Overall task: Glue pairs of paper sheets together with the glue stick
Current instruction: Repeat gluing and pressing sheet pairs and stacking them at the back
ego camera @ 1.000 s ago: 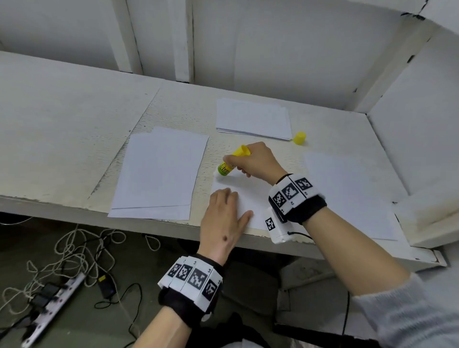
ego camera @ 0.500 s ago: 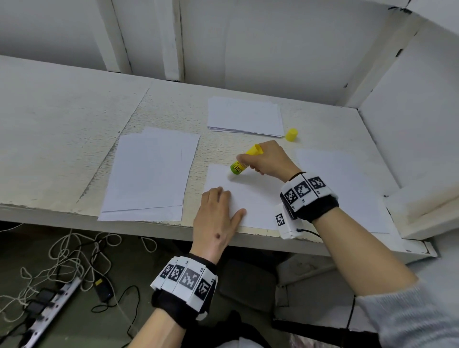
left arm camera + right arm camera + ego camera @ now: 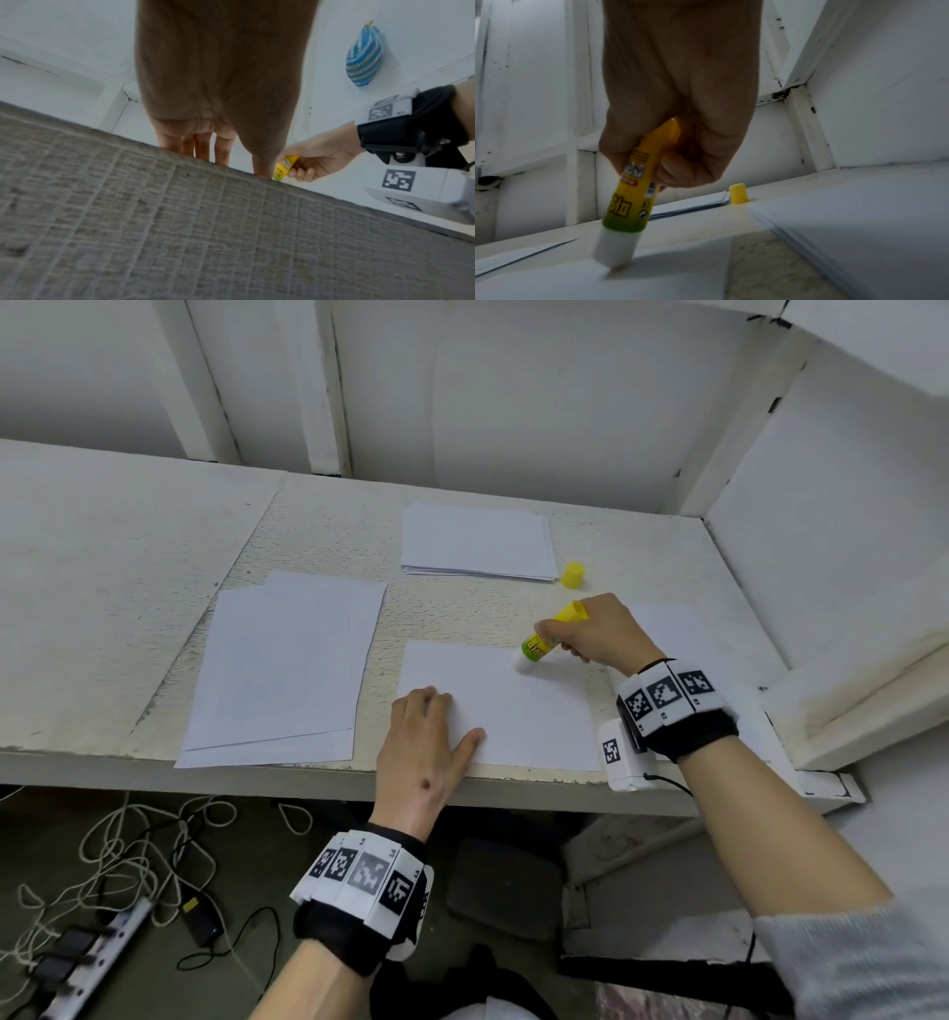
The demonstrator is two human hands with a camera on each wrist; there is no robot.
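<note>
A white paper sheet (image 3: 518, 711) lies near the table's front edge. My left hand (image 3: 431, 737) rests flat on its near left corner, fingers straight. My right hand (image 3: 590, 634) grips a yellow and green glue stick (image 3: 542, 644), tilted, with its white tip pressed on the sheet near the far right part. In the right wrist view the glue stick (image 3: 639, 194) touches the sheet (image 3: 603, 284) with its white glue end. The left wrist view shows my left hand (image 3: 205, 146) on the table edge and the glue stick (image 3: 285, 167) behind it.
A yellow cap (image 3: 572, 575) stands by a stack of sheets (image 3: 477, 541) at the back. Overlapping sheets (image 3: 282, 670) lie to the left and more sheets (image 3: 678, 634) to the right. White walls close the table's back and right. Cables and a power strip (image 3: 92, 963) lie on the floor.
My right hand has drawn the glue stick rightwards along the sheet's far edge. The left hand has stayed on the near left corner.
</note>
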